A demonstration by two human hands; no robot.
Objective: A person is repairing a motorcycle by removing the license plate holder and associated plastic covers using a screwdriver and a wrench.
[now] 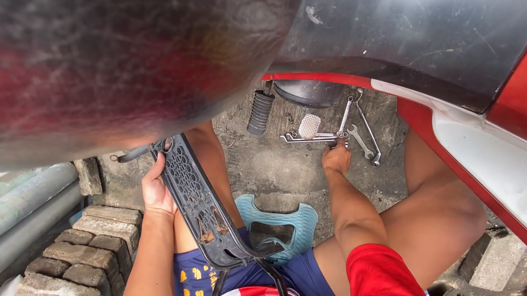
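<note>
Right hand down among the spanners, left hand gripping the footboard panel

The right hand (337, 158) reaches straight forward and down to the concrete floor (274, 166), fingers curled onto the near ends of the spanners (352, 135) lying there; whether it has closed on one or only touches them I cannot tell. The spanners fan out from the fingertips, long axes running away from the person and to the side, toward the motorcycle's black underside (417, 40). Just to their left lie a small silver pedal pad (309, 126) and a ribbed black footpeg rubber (260, 112), close but apart from the hand. The left hand (156, 190) is well apart, clasped around the upper edge of a black perforated footboard panel (199, 204) that slants across the lap, above a teal plastic stool (278, 218).
</note>
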